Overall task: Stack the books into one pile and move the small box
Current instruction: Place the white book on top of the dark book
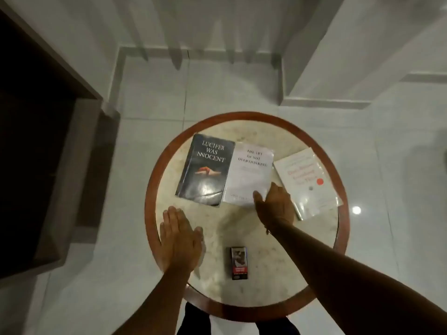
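Three books lie side by side on a round marble table point(242, 235). A dark book point(205, 170) is at the left, a white book point(249, 172) in the middle, and a white book with a red dot point(307, 182) at the right. My right hand point(274, 204) grips the near right corner of the middle white book, thumb on its cover. My left hand point(180, 240) rests flat on the table's near left, fingers together, holding nothing. A small dark box point(239, 262) lies near the table's front edge, between my forearms.
The table has a red-brown wooden rim point(154, 175) and stands on a glossy white tiled floor point(154, 97). A dark wooden piece of furniture point(36, 141) stands at the left. White wall corners rise behind the table.
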